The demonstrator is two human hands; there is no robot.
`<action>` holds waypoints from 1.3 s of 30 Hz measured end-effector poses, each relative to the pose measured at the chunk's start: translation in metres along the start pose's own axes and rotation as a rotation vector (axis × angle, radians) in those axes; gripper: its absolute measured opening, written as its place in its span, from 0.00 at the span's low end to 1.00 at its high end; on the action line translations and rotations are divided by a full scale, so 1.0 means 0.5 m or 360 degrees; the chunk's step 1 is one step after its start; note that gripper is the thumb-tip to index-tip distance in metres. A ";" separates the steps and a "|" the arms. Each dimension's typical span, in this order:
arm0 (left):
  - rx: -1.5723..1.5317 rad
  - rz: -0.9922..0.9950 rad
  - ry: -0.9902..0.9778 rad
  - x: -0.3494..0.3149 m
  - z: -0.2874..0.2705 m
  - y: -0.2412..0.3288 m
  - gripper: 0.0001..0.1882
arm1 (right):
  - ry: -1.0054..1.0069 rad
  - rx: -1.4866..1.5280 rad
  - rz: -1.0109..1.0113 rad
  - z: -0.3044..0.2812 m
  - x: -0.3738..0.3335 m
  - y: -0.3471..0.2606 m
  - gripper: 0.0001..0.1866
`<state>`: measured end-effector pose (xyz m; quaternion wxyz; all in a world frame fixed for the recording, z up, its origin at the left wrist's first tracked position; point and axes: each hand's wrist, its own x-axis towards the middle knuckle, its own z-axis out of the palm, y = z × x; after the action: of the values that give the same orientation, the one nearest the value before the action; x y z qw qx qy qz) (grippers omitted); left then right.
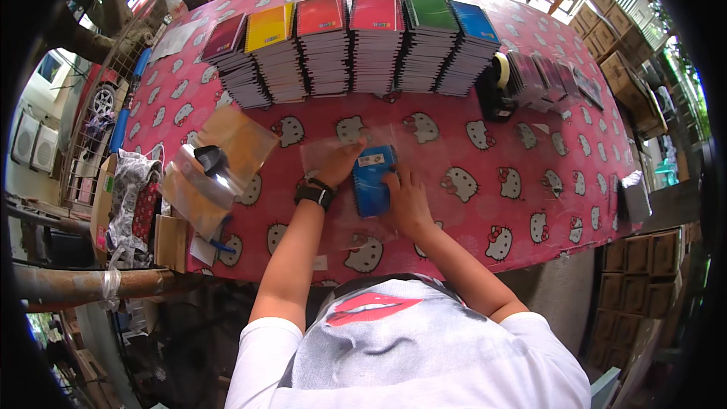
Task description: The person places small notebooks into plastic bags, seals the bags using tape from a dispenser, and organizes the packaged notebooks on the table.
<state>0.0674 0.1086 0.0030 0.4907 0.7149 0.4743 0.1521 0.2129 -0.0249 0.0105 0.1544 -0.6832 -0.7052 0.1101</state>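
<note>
A small blue spiral notebook with a white label near its top lies in front of me on the pink table. Clear plastic, perhaps a bag, spreads around and under it. Along the notebook's upper left edge, my left hand is closed, its fingers together and reaching toward the top corner; a dark band circles that wrist. My right hand grips the opposite side, with bent fingers at the notebook's right edge. Exactly how the fingertips meet the plastic is too small to make out.
Tall stacks of notebooks, including a yellow stack and a green stack, line the far side. A black tape dispenser stands right of them, beside wrapped packs. Plastic bags with a dark object lie left, near a blue pen.
</note>
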 end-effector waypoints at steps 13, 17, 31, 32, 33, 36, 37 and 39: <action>-0.0358 0.0228 0.0930 -0.120 0.163 0.009 0.24 | 0.0103 0.1144 0.0420 -0.003 0.031 0.051 0.33; -0.0899 0.0110 0.0856 -0.106 0.165 -0.008 0.25 | -0.0039 0.1208 0.0430 -0.007 0.039 0.039 0.36; -0.0050 -0.0001 0.1128 -0.102 0.199 -0.009 0.23 | -0.0151 0.1152 0.0389 -0.017 0.042 0.064 0.39; -0.0223 -0.0046 0.1078 -0.098 0.197 -0.019 0.23 | -0.0192 0.1183 0.0405 -0.020 0.043 0.063 0.41; -0.0395 -0.0091 0.1026 -0.093 0.192 -0.033 0.23 | -0.0139 0.1043 0.0326 -0.021 0.042 0.062 0.41; -0.0002 0.0162 0.0972 -0.091 0.186 -0.074 0.22 | -0.0035 0.0488 -0.0011 -0.012 0.038 0.053 0.41; 0.0279 0.0307 0.0953 -0.096 0.186 -0.075 0.22 | -0.0037 0.0214 -0.0177 -0.004 0.036 0.050 0.40; 0.0106 0.0099 0.0999 -0.098 0.198 -0.067 0.22 | -0.0072 -0.0125 -0.0357 0.011 0.034 0.043 0.36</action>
<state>0.0925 0.0154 -0.0599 0.2917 0.6629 0.5852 0.3647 0.2303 -0.0069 -0.0013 0.1230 -0.6028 -0.7843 0.0798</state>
